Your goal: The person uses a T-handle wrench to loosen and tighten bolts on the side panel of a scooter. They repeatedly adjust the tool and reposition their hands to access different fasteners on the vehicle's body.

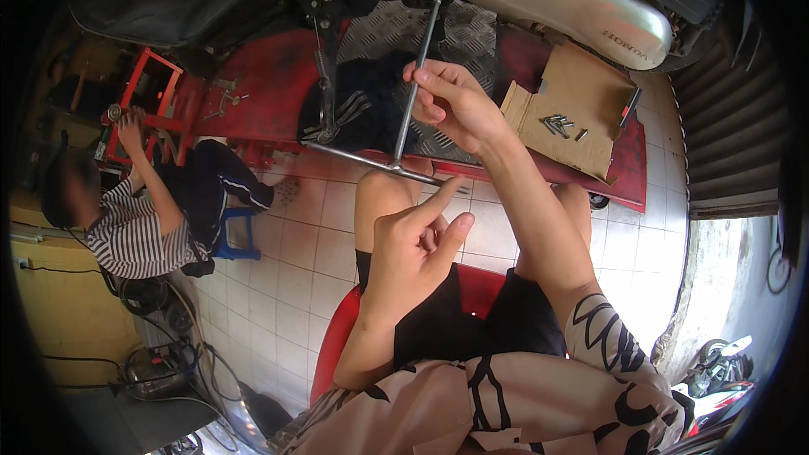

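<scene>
A long steel T-handle wrench [408,115] stands with its far end against the underside of the motorcycle's silver engine cover [556,8]. Its crossbar points toward me. My right hand [451,101] has its thumb and fingers closed around the shaft, about midway along. Just below the crossbar is my left hand [417,257], index finger stretched out close to the bar's right end and thumb apart. The other fingers are curled, with nothing seen in them. Whether the index fingertip touches the bar, I cannot tell.
Several small bolts [556,126] lie on an opened cardboard box [581,88] at the right. A dark cloth [371,109] covers part of the red lift platform [278,76]; small metal parts [226,101] lie on its left. Another person [143,227] sits at left, reaching toward a red frame.
</scene>
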The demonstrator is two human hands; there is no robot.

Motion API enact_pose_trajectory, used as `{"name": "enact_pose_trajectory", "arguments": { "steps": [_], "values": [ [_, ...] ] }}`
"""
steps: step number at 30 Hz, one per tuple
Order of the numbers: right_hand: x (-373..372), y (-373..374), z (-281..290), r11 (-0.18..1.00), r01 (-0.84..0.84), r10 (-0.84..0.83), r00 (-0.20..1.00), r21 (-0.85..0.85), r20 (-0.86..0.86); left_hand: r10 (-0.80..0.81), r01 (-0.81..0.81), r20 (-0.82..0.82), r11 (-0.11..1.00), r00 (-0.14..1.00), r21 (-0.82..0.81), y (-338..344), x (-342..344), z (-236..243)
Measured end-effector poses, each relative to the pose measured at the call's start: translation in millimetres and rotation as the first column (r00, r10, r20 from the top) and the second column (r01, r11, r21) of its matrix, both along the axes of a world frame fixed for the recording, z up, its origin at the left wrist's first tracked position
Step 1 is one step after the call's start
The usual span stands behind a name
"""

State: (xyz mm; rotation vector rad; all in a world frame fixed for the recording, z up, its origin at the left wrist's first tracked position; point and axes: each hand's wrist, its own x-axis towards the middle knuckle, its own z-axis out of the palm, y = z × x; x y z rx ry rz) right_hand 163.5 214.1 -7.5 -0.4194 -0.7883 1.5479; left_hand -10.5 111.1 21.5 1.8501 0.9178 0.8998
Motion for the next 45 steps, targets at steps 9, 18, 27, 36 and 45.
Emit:
{"name": "enact_pose_trajectory", "arguments": {
  "steps": [9, 18, 27, 36, 45],
  "values": [
    [6.4, -0.5, -0.3, 1.000, 0.029, -0.029, 0.999, -0.003, -0.018, -0.093, 0.075, 0.106, 0.984, 0.990, 0.161, 7.2, -3.5, 1.8],
    [8.4, -0.4, -2.5, 0.998, 0.069, -0.069, 0.998, -0.015, 0.006, 0.015, -0.027, 0.145, 0.996, 0.989, 0.084, 3.5, -5.0, 4.1],
    [10.0, 0.3, -2.6, 0.996, 0.088, -0.088, 0.996, -0.005, 0.008, 0.248, -0.223, 0.286, 0.968, 0.926, -0.117, 6.1, 2.0, 15.4],
    [4.9, -8.1, 4.5, 0.995, 0.032, -0.018, 0.988, -0.094, 0.155, 0.194, -0.186, 0.005, 0.932, 0.981, 0.310, 34.2, 10.7, -19.0],
    [11.9, -5.2, 4.2, 0.989, -0.106, 0.116, 0.988, -0.104, 0.103, 0.070, -0.063, 0.039, 0.985, 0.997, -0.162, 8.8, 6.5, -30.1]
  ]
}}
